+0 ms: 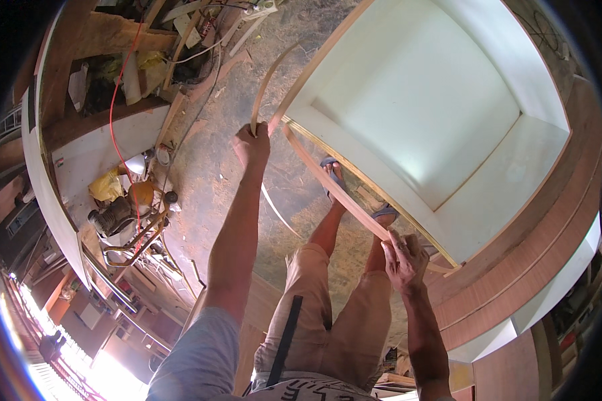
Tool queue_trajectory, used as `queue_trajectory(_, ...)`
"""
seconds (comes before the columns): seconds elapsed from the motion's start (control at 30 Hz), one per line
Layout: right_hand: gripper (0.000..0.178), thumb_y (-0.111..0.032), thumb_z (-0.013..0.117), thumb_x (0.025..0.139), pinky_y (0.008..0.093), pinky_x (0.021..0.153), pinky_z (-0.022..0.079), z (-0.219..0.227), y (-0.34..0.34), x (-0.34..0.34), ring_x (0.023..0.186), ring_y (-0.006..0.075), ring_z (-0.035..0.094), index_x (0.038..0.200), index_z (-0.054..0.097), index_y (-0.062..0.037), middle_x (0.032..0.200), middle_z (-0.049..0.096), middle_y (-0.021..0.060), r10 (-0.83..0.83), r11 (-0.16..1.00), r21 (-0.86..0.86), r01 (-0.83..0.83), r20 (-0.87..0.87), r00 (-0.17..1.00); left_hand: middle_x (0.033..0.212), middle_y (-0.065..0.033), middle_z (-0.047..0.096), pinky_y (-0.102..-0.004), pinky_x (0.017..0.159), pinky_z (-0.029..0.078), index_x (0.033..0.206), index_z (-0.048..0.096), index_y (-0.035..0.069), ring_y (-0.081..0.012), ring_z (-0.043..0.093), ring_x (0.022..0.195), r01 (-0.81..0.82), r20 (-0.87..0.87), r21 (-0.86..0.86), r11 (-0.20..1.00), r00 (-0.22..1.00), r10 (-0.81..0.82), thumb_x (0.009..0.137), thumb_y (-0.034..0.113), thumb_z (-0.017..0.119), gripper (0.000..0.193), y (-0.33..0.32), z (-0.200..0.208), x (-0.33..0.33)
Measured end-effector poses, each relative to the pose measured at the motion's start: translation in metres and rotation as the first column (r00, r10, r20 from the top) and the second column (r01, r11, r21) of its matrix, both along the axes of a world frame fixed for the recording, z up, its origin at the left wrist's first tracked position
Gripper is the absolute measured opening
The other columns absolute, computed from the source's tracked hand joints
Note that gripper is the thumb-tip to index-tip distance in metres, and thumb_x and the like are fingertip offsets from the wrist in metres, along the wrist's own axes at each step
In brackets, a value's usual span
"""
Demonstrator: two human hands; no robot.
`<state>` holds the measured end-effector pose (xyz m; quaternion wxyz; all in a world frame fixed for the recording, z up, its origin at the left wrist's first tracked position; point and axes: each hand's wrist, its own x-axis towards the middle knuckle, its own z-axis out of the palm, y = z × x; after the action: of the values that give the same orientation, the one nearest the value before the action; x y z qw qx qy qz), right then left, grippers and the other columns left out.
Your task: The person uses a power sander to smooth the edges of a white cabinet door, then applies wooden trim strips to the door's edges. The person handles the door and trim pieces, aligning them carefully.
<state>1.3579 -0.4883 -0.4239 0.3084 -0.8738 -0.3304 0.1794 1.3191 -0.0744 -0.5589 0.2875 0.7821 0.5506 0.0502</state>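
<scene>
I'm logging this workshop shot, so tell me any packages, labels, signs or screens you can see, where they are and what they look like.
No packages, labels, signs or screens can be made out.
Only printed lettering on the person's shirt hem, bottom centre: dark on white.

Carpentry workshop: plywood cabinet (448, 100), wood offcuts (134, 47), dusty floor (227, 154).

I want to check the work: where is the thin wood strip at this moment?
In the head view, the wood strip lies along the front edge of the white cabinet, centre frame, between the left hand and right hand.
</scene>
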Motion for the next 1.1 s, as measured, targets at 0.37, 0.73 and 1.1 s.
queue_trajectory(0.37,0.043,-0.014,0.074,0.087,0.0400,0.054,0.049,-0.003,0.000,0.003,0.067,0.0282,0.060,0.128,0.061,-0.0097,0.084,0.059,0.0107,-0.005,0.994,-0.110,0.008,0.027,1.000,0.071,-0.0013,0.066,-0.0324,0.061,0.046,0.087,0.079,0.003,-0.0113,0.056,0.063,-0.116,0.115,-0.376,0.919,0.979,0.170,0.087,0.026,0.073,0.023,-0.042,0.007,0.013)
queue_trajectory(0.73,0.034,-0.017,0.072,0.090,0.0405,0.060,0.053,-0.024,-0.001,0.010,0.071,0.0295,0.063,0.122,0.064,-0.0087,0.085,0.060,0.0118,-0.044,0.978,-0.197,0.063,0.099,0.994,0.070,-0.0090,0.068,-0.0373,0.067,0.051,0.084,0.078,0.003,-0.0193,0.063,0.065,-0.155,0.041,-0.276,0.949,0.984,0.173,0.078,0.029,0.079,0.026,-0.042,-0.005,0.020)
queue_trajectory(1.1,0.037,-0.016,0.071,0.090,0.0413,0.069,0.056,-0.040,-0.003,0.010,0.081,0.0299,0.066,0.126,0.062,-0.0102,0.093,0.063,0.0112,-0.060,0.970,-0.234,0.065,0.031,0.998,0.079,-0.0095,0.072,-0.0374,0.070,0.053,0.087,0.077,0.004,-0.0224,0.067,0.075,-0.227,0.019,-0.148,0.963,0.973,0.232,0.074,0.033,0.084,0.033,-0.035,-0.031,0.019)
